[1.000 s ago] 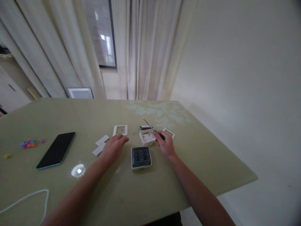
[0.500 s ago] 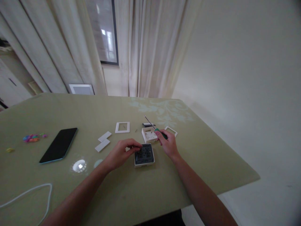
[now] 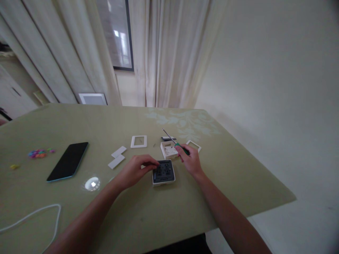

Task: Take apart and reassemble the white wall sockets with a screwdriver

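Note:
My right hand (image 3: 191, 161) is closed around the green handle of a screwdriver (image 3: 170, 136), whose metal shaft points up and to the left, away from the parts below. The fingertips of my left hand (image 3: 137, 169) are pinched together at the upper left edge of a dark square socket module (image 3: 164, 173) set in a white box. Whatever lies between those fingertips is too small to make out. Just behind the module, near my right hand, is an open white box (image 3: 167, 151). A white square frame (image 3: 196, 144) lies partly behind the right hand.
Another white frame (image 3: 138, 146) lies at the back, near a tiny screw-like piece (image 3: 154, 145). Two white plates (image 3: 116, 162) are left of my left hand. Farther left are a dark tablet (image 3: 68, 162), small colourful pieces (image 3: 37, 153) and a white cable (image 3: 31, 214).
The view has shifted slightly. My left fingertips stay at the module's upper left edge, and the right hand still holds the screwdriver in nearly the same pose.

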Action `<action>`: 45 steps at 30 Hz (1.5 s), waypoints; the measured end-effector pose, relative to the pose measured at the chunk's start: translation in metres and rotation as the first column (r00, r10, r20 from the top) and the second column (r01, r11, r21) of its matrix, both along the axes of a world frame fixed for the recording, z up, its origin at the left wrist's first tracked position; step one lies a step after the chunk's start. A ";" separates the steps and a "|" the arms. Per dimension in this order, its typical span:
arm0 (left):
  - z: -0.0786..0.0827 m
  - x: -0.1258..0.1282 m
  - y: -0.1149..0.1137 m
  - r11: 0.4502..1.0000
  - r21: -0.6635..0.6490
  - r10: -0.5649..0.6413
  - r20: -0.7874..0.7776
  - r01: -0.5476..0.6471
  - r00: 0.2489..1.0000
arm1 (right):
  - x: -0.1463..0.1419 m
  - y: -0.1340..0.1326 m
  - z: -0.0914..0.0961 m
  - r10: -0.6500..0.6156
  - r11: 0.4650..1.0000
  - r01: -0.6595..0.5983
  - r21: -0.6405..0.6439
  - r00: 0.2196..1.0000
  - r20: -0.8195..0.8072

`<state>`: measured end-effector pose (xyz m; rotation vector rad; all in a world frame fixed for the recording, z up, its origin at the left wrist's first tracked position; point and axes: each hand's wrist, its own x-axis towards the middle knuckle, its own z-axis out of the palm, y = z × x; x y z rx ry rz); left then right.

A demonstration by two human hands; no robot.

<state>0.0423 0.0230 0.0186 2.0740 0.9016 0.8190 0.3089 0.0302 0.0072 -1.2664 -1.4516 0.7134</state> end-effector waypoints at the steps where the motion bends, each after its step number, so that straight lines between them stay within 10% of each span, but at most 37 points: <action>1: 0.001 0.000 0.000 1.000 0.017 0.001 -0.010 -0.001 1.000 | 0.000 0.000 0.000 0.000 1.000 0.000 0.000 1.000 0.000; 25: 0.010 0.006 -0.010 0.971 0.230 0.005 -0.301 0.067 0.954 | 0.005 0.001 0.004 -0.008 1.000 0.005 0.024 0.994 0.105; 31: 0.009 0.003 -0.010 0.991 0.136 0.028 -0.204 0.000 0.979 | 0.028 -0.007 0.040 0.058 0.996 -0.069 0.052 0.979 0.197; 38: -0.004 0.000 -0.006 1.000 0.025 0.013 -0.156 -0.010 0.988 | 0.037 -0.034 0.121 0.323 0.930 -0.364 -0.050 0.746 0.582; 45: -0.004 0.002 -0.008 0.998 0.063 0.017 -0.221 -0.004 0.975 | 0.016 -0.031 0.139 0.417 0.859 -0.492 -0.140 0.515 0.749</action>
